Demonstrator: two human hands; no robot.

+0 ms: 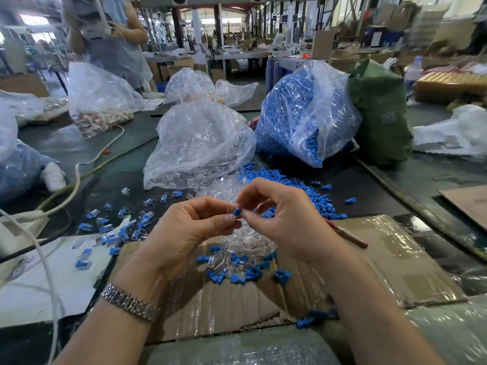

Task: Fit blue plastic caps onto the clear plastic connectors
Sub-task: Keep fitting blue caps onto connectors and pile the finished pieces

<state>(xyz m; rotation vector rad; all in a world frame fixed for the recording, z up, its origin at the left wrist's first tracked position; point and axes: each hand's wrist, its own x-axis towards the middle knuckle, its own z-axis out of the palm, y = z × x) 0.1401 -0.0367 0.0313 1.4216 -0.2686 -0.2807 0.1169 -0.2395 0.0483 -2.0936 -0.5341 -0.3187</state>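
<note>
The left hand (193, 225) pinches a clear connector (229, 208) between thumb and forefinger, and the right hand (279, 217) pinches a blue cap (237, 212) against its end, both held above a flattened carton (382, 262). Under the hands lies a heap of loose connectors (245, 241) mixed with caps (253, 272). Capped pieces (118, 225) are scattered to the left. Behind stand a clear bag of connectors (200, 143) and, to its right, a bag of caps (303, 111), spilling onto the table (382, 191). A red pencil (347, 234) rests on the carton just beside the right wrist.
</note>
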